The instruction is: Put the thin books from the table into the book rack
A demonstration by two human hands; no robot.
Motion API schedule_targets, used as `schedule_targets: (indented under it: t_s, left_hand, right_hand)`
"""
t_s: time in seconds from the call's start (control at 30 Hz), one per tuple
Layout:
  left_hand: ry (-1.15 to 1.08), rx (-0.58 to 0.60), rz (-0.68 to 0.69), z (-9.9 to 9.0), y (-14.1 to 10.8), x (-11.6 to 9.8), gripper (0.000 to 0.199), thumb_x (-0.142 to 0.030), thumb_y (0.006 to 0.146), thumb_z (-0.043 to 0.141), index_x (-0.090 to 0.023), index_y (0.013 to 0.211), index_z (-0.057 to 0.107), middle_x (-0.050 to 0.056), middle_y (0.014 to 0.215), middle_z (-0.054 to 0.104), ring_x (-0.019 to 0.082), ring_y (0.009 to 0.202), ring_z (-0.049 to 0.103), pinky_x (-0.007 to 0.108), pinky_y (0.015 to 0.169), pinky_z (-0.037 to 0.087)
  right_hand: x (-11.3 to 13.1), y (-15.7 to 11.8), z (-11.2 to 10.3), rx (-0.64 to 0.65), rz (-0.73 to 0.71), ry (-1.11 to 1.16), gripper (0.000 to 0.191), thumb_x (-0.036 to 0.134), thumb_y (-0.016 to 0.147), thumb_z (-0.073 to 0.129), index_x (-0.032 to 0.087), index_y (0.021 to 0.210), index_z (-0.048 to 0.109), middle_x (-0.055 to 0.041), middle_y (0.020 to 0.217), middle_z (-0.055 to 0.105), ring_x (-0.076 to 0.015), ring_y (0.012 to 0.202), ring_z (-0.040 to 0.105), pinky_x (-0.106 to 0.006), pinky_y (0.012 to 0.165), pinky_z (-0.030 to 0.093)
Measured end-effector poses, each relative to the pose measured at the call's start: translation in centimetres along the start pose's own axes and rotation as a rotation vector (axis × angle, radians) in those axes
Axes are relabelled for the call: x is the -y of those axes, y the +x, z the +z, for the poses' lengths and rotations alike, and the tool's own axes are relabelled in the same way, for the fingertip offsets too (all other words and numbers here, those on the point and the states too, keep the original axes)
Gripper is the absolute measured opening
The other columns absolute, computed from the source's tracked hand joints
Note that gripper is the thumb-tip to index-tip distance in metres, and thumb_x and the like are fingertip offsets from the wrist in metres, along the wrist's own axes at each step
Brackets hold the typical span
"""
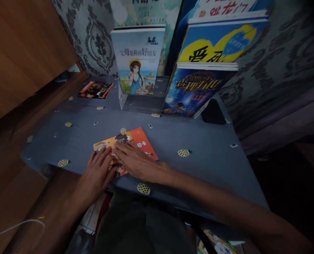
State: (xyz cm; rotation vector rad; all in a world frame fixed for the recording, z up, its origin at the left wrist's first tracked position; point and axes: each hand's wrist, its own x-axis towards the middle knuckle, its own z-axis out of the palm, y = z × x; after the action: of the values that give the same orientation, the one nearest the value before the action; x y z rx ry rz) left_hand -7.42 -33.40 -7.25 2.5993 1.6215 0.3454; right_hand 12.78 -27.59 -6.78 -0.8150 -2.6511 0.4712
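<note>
An orange and red picture book (142,136) lies flat and turned at an angle near the front edge of the cloth-covered table. My left hand (98,169) rests on its left part, fingers stretched out over the cover. Across the middle of the cover lies my right hand (131,158), its fingers extended towards the left and close to the left fingertips. Between them the hands hide much of the cover picture. Neither hand has its fingers wrapped round anything.
Behind the book, a clear acrylic stand (141,104) holds an upright book with a girl on it (138,63). A dark blue book (196,88) stands to its right, beside a black flat object (213,112). Several dark booklets (95,89) lie at the back left of the patterned tablecloth (199,169).
</note>
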Motion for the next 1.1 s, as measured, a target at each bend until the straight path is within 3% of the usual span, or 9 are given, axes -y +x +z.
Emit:
schedule_targets:
  t_s: [0.1,0.27,0.4,0.6,0.77,0.93,1.1]
  left_hand:
    - [0.019,-0.033,-0.015,0.8,0.2,-0.2,0.03,-0.036,0.102,0.04,-0.02,0.12,0.058,0.015,0.15,0.051,0.031,0.145,0.04,0.059,0.116,0.034]
    - [0.036,-0.039,0.011,1.5,-0.8,0.0,0.044,-0.05,0.1,0.043,-0.02,0.132,0.052,0.018,0.156,0.043,0.034,0.15,0.031,0.061,0.114,0.036]
    - [0.097,-0.001,0.085,1.6,-0.8,0.9,0.062,-0.061,0.093,0.051,-0.023,0.142,0.046,0.018,0.159,0.038,0.037,0.151,0.028,0.061,0.113,0.037]
    - [0.192,-0.003,0.095,1.7,1.2,1.3,0.058,-0.054,0.096,0.049,-0.02,0.143,0.048,0.02,0.158,0.039,0.039,0.149,0.031,0.065,0.115,0.03]
    - [0.299,-0.05,0.069,2.2,3.1,-0.5,0.057,-0.05,0.099,0.043,-0.013,0.141,0.051,0.025,0.153,0.044,0.043,0.144,0.038,0.067,0.113,0.03]
    - [0.37,-0.078,0.04,2.5,4.9,-3.2,0.058,-0.049,0.099,0.042,-0.007,0.14,0.05,0.029,0.146,0.05,0.045,0.138,0.045,0.06,0.109,0.04]
    - [0.37,-0.057,0.089,2.4,7.1,-5.5,0.054,-0.046,0.102,0.037,-0.007,0.137,0.051,0.026,0.145,0.053,0.039,0.139,0.047,0.053,0.106,0.046]
  right_hand:
    - [-0.9,1.6,0.8,0.068,0.046,-0.025,0.05,0.022,0.098,0.052,0.003,0.144,0.045,-0.0229,0.151,0.048,-0.0298,0.147,0.038,-0.049,0.122,0.032]
    - [-3.7,1.0,0.5,0.011,0.141,-0.037,0.055,0.036,0.101,0.047,0.006,0.148,0.044,-0.0214,0.157,0.04,-0.0309,0.15,0.031,-0.053,0.124,0.027]
    - [-6.4,-0.3,0.3,-0.064,0.226,0.01,0.054,0.037,0.102,0.043,0.013,0.15,0.044,-0.0181,0.159,0.038,-0.0292,0.151,0.029,-0.056,0.123,0.026]
    - [-10.8,-1.5,0.0,-0.195,0.227,0.173,0.048,0.03,0.101,0.042,0.013,0.145,0.05,-0.018,0.156,0.044,-0.0247,0.149,0.035,-0.052,0.121,0.032]
    - [-12.9,-2.8,-1.0,-0.323,0.253,0.199,0.041,0.021,0.098,0.046,0.015,0.136,0.058,-0.0163,0.146,0.056,-0.0231,0.139,0.049,-0.048,0.115,0.04]
    - [-12.5,-4.9,-1.9,-0.352,0.267,0.273,0.036,0.018,0.097,0.045,0.015,0.128,0.064,-0.013,0.13,0.068,-0.0229,0.122,0.061,-0.044,0.106,0.045]
    - [-12.2,-5.9,-2.3,-0.445,0.308,0.5,0.034,0.019,0.098,0.043,0.018,0.121,0.068,-0.0069,0.116,0.075,-0.0183,0.105,0.068,-0.035,0.095,0.049]
